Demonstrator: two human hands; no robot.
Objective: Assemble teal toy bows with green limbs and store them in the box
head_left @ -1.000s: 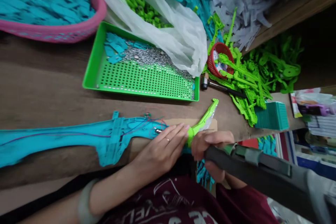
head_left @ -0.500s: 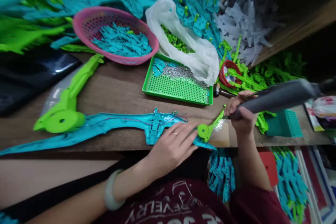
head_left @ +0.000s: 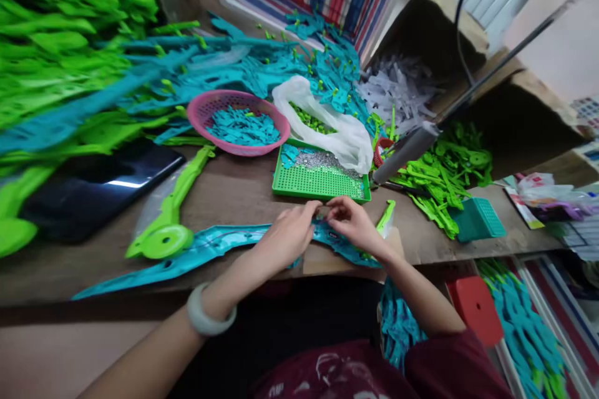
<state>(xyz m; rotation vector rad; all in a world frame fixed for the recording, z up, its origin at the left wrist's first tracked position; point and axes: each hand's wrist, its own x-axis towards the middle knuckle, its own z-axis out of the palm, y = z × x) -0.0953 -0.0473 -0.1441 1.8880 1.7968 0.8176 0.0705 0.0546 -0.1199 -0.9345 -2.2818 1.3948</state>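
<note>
The wooden desk is heaped along its far side with blue and green parts. At its near edge, under the hands, a long blue frame is laid, stretched from between eight and nine o'clock round to four, with the hands taken as the clock's centre. The work on it is judged part done: a left green limb is placed at nine o'clock, its round hub overlapping the frame, and a right green limb is seen at three, its join hidden. No cover is seen over the inside, so closing up appears to be left. The frame is glossy, bowed, hollowed on its upturned face and tapered to a point at the left.

A pink basket is set at ten o'clock, a green tray at twelve, and a dark tool is hung at two. The left hand and right hand are brought together over the frame, fingers curled and fingertips nearly meeting; whether anything is pinched cannot be told.
</note>
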